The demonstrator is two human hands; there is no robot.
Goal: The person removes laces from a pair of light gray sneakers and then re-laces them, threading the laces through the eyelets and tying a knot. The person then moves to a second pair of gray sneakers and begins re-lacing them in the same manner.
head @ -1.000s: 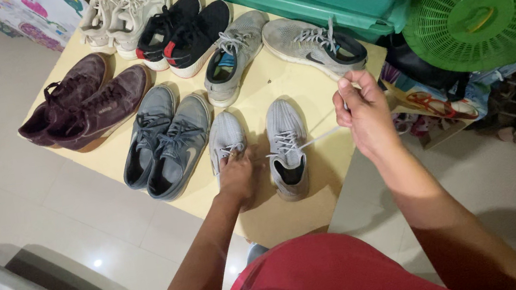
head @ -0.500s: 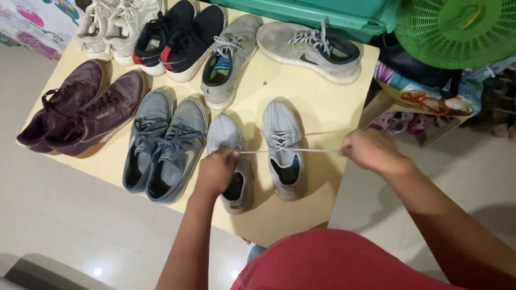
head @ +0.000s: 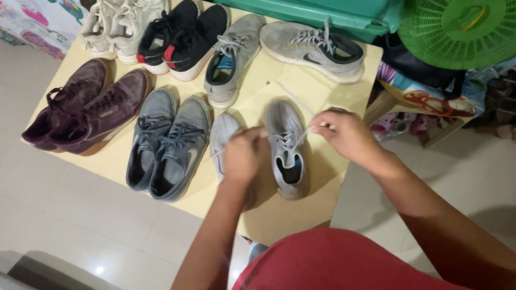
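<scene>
A pale yellow bench (head: 325,98) carries rows of shoes. At its near edge stands a light grey knit sneaker (head: 287,149). Both hands, left hand (head: 245,155) and right hand (head: 339,135), pinch its white lace (head: 302,136) in closed fingers.

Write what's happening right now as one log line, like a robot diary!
left hand: at lace | right hand: pinching white lace | grey shoe: upright on yellow table | its partner: under left hand
</scene>
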